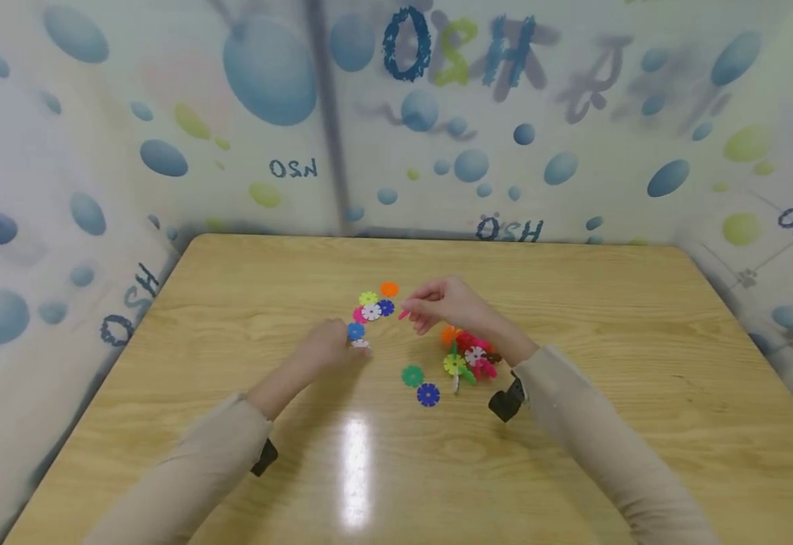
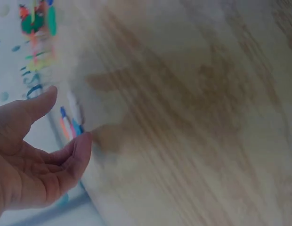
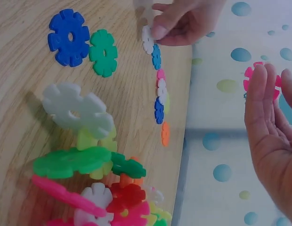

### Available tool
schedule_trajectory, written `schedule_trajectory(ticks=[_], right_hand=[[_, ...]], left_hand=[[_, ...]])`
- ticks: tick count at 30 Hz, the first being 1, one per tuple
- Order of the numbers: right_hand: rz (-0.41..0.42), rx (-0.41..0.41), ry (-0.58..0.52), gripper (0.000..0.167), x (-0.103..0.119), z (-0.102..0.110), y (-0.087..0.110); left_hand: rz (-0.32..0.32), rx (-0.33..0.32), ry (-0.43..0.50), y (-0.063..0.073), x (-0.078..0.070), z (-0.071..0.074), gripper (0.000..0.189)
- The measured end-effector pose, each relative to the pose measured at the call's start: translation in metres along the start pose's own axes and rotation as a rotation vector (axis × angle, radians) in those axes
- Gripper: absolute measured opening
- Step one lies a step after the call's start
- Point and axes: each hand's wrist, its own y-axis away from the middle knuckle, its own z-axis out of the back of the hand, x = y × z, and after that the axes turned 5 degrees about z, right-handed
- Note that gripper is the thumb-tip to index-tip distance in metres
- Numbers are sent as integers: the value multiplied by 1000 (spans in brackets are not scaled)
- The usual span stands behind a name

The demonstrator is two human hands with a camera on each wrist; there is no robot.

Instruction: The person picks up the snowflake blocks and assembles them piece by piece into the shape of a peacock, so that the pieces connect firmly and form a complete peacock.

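In the head view my right hand (image 1: 447,301) pinches a pink snowflake disc (image 1: 404,314) above the table. The right wrist view shows that pink disc (image 3: 249,77) partly behind the fingers. My left hand (image 1: 324,344) is low at the table beside a white disc (image 1: 360,344) and a light blue disc (image 1: 356,331). In the right wrist view its thumb touches the edge of the white disc (image 3: 147,40). The left wrist view shows a wide gap between the thumb and fingers of the left hand (image 2: 37,160).
A row of flat discs continues away from the left hand: white (image 1: 372,312), dark blue (image 1: 386,307), yellow (image 1: 368,298) and orange (image 1: 389,289). A mixed heap (image 1: 471,356) lies under the right forearm. Green (image 1: 413,376) and blue (image 1: 428,394) discs lie nearer on the wooden table (image 1: 232,280).
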Motion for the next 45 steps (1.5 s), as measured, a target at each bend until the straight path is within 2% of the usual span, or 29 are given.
schedule_trajectory(ticks=[3, 6, 9, 15, 18, 22, 24, 27, 32, 37, 41, 45], right_hand=[[-3, 22, -20, 28, 1, 1, -1], [-7, 74, -72, 29, 2, 3, 0], [-21, 118, -110, 28, 4, 8, 4], [-26, 112, -60, 29, 7, 14, 6], [-15, 99, -4, 26, 6, 14, 6], [25, 94, 116, 22, 5, 16, 7], [66, 98, 161, 20, 5, 18, 8], [115, 107, 157, 18, 7, 20, 10], [156, 105, 76, 20, 10, 20, 11], [185, 74, 25, 19, 14, 19, 15], [227, 58, -10, 17, 21, 19, 20], [300, 46, 21, 16, 26, 20, 25]], left_hand=[[-33, -47, -15, 0, -2, -5, 43], [-26, -39, -1, 1, -1, -5, 42], [12, 8, 62, -1, 2, -5, 40], [-17, 19, 205, -5, 8, -6, 26], [-61, 59, 366, -1, 4, -4, 24], [-119, 184, 655, 12, -13, 11, 23], [-143, 238, 746, 19, -23, 21, 24], [-195, 291, 770, 27, -35, 33, 24], [-239, 345, 732, 33, -48, 41, 21], [-228, 372, 745, 38, -57, 43, 20], [-208, 365, 787, 41, -62, 44, 19], [-189, 357, 816, 43, -64, 46, 17]])
